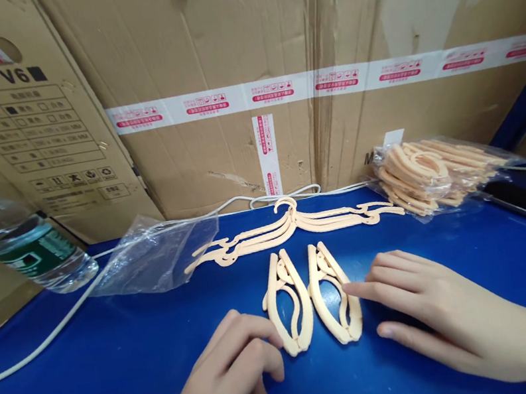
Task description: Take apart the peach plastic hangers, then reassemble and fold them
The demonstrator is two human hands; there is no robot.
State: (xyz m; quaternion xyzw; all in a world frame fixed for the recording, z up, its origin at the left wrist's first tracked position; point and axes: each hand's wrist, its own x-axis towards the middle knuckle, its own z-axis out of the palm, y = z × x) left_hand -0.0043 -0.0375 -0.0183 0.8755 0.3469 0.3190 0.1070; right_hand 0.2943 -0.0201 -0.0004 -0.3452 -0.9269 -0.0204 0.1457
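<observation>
Two folded peach plastic hangers lie side by side on the blue table: the left folded hanger and the right folded hanger. My left hand rests on the table with fingers curled, fingertips touching the left hanger's lower edge. My right hand lies flat with fingers stretched out, its index fingertip against the right hanger. Neither hand grips anything. Behind them lies a small stack of unfolded hangers, spread open.
An empty clear plastic bag lies at the left, a water bottle on its side farther left. A bag of folded hangers sits at the right. Cardboard boxes wall off the back. A white cable crosses the table.
</observation>
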